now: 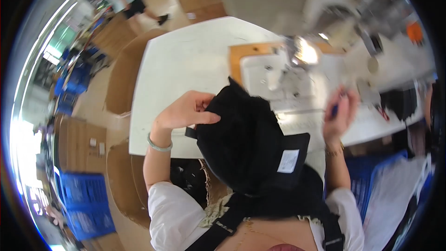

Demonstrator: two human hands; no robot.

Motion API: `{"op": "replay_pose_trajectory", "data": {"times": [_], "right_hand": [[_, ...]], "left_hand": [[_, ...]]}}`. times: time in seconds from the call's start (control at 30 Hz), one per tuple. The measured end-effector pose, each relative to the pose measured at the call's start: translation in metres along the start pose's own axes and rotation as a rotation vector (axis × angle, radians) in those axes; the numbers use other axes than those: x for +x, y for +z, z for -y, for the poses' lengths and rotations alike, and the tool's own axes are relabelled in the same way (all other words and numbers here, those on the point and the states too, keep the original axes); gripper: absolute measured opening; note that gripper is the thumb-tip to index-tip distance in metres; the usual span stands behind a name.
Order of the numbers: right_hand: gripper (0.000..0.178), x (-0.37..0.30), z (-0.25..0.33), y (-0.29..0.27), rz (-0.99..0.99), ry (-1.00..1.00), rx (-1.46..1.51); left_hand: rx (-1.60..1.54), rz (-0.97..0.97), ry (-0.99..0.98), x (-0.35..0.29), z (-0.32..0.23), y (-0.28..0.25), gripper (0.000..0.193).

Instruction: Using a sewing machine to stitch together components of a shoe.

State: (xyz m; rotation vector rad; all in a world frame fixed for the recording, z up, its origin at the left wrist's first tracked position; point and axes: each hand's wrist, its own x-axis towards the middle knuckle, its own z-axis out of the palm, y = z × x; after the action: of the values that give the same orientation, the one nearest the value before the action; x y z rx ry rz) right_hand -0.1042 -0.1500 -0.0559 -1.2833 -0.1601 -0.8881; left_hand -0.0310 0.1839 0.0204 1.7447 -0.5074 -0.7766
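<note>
Head cam caught the left hand (190,110) pinching the black cloth (241,144), probably to steady it, its bulk hanging right of those fingers, while the blurry right hand (342,110) curled around some blue thing (334,110).

Bulky, white-labelled black fabric piece (244,135) in the left grip (183,110); blurred dark-blue item (334,110) in the right grip (343,108).
</note>
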Motion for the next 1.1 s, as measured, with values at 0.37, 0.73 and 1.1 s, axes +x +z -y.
{"op": "replay_pose_trajectory", "data": {"times": [0.37,0.73,1.1], "right_hand": [[0.022,-0.008,-0.027,-0.065,0.027,0.258,-0.558],[0.037,0.018,-0.029,-0.068,0.486,-0.151,-1.564],[0.046,0.075,-0.102,-0.014,0.380,0.455,-0.174]], "left_hand": [[-0.425,-1.343,0.311,-0.146,0.107,-0.142,0.033],[-0.227,-2.106,-0.413,-0.302,0.355,-0.009,0.026],[-0.576,-1.439,-1.480,-0.402,0.549,0.175,0.033]]}}
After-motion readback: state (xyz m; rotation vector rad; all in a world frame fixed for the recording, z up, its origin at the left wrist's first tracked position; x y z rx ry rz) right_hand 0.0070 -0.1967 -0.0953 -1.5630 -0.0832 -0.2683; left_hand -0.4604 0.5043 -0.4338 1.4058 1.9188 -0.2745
